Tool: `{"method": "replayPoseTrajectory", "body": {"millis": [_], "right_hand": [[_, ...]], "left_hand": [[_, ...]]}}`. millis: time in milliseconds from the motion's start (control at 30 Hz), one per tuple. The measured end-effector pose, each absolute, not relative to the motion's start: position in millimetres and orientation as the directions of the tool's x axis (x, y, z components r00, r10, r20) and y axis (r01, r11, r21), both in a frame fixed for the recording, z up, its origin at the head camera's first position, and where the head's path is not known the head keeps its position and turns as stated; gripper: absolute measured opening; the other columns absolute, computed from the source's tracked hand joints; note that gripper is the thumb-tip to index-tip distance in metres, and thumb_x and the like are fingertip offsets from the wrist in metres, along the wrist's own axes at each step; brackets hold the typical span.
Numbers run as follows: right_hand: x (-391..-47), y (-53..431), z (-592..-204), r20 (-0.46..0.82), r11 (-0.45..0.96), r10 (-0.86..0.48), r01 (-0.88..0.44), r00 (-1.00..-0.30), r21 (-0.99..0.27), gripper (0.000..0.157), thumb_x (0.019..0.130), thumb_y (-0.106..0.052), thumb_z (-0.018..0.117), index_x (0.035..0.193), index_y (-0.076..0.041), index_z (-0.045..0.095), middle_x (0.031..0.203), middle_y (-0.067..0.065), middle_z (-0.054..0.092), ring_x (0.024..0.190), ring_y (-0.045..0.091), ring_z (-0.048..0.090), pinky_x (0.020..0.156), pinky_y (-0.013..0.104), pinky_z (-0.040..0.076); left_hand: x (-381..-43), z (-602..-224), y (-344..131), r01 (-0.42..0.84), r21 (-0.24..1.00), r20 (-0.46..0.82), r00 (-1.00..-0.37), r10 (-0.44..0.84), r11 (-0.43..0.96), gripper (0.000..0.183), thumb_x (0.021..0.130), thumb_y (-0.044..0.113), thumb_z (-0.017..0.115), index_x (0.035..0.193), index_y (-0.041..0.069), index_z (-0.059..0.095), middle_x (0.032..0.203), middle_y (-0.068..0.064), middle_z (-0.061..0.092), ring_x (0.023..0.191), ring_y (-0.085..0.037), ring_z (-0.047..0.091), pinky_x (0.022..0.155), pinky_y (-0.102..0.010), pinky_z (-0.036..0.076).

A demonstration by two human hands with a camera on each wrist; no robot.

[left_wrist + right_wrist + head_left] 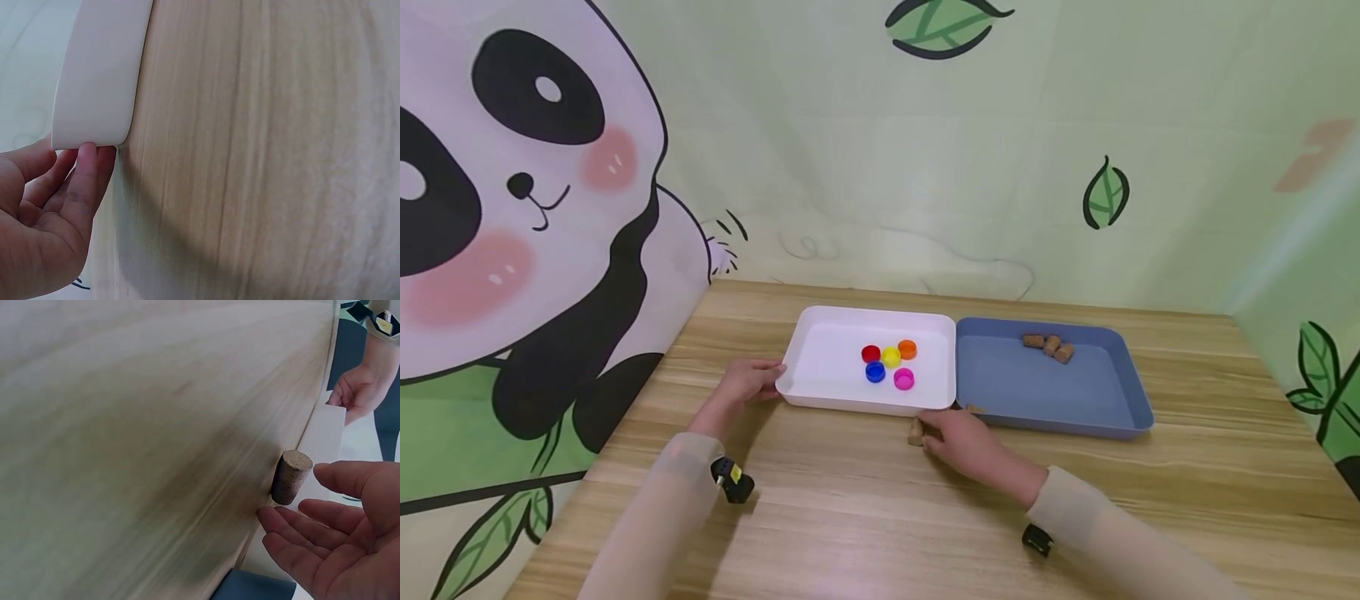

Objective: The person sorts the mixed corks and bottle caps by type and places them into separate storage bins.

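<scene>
A white tray (831,354) holds several small round plastic caps in red, yellow, orange, blue and pink (904,379). My left hand (747,382) grips the tray's left end; in the left wrist view the thumb is at the rim and curled fingers lie against the end wall (94,106). A brown cork (292,477) rests on the table against the tray's front side. Around it my right hand (340,531) is spread, thumb on one side and fingers on the other, with no firm hold visible. Three brown corks (1052,343) lie at the back of the blue tray (1037,387).
The blue tray adjoins the white tray's right side. A small brown piece (974,409) shows by the blue tray's front left corner, partly hidden by my right hand. A printed panda backdrop (850,167) rises behind the wooden table (850,517).
</scene>
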State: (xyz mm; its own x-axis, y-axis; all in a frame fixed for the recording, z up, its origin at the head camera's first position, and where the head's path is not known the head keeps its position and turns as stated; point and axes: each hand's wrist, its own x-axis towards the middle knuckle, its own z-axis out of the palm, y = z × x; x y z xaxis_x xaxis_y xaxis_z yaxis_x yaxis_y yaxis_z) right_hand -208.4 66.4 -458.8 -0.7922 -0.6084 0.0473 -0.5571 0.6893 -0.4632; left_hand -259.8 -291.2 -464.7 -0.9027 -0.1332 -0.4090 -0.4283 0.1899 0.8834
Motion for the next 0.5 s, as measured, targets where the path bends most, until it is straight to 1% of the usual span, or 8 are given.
{"method": "replayPoseTrajectory", "body": {"millis": [100,233,367,500], "right_hand": [[-209.3,65.4,-459.4,0.069,0.681,-0.616,-0.574,-0.785,-0.455,0.015,0.094,-0.005,0.068,0.108,-0.002,0.071,0.095,0.007,0.073,0.083,0.017,0.064,0.078,0.036,0.060],[-210.4,63.9,-460.7,0.070,0.671,-0.618,-0.571,-0.783,-0.473,0.004,0.094,-0.007,0.070,0.097,-0.005,0.071,0.088,0.003,0.069,0.080,0.013,0.058,0.073,0.029,0.055],[-210.6,61.6,-462.3,0.035,0.664,-0.607,-0.531,-0.794,-0.526,0.003,0.093,-0.009,0.072,0.092,-0.007,0.070,0.085,0.000,0.065,0.079,0.013,0.053,0.071,0.025,0.049],[-208.9,59.7,-463.4,0.020,0.653,-0.592,-0.495,-0.805,-0.573,0.004,0.091,-0.009,0.074,0.093,-0.008,0.071,0.084,-0.001,0.064,0.079,0.014,0.053,0.071,0.022,0.046]], "left_hand": [[-260.0,-464.1,-290.3,-0.429,0.884,-0.410,-0.902,-0.136,0.184,0.048,0.103,0.010,0.060,0.141,-0.016,0.049,0.092,-0.003,0.069,0.069,-0.003,0.062,0.067,-0.015,0.060],[-260.5,-464.1,-290.3,-0.424,0.886,-0.405,-0.905,-0.132,0.187,0.048,0.103,0.010,0.060,0.142,-0.016,0.049,0.096,-0.006,0.070,0.069,-0.003,0.062,0.068,-0.016,0.061],[-261.3,-464.9,-291.2,-0.431,0.879,-0.410,-0.901,-0.141,0.202,0.048,0.103,0.011,0.061,0.142,-0.015,0.049,0.103,-0.010,0.070,0.070,-0.002,0.062,0.068,-0.016,0.060],[-260.9,-465.7,-290.3,-0.443,0.872,-0.418,-0.895,-0.153,0.208,0.048,0.103,0.011,0.061,0.142,-0.014,0.050,0.104,-0.010,0.069,0.070,-0.003,0.062,0.068,-0.016,0.060]]}}
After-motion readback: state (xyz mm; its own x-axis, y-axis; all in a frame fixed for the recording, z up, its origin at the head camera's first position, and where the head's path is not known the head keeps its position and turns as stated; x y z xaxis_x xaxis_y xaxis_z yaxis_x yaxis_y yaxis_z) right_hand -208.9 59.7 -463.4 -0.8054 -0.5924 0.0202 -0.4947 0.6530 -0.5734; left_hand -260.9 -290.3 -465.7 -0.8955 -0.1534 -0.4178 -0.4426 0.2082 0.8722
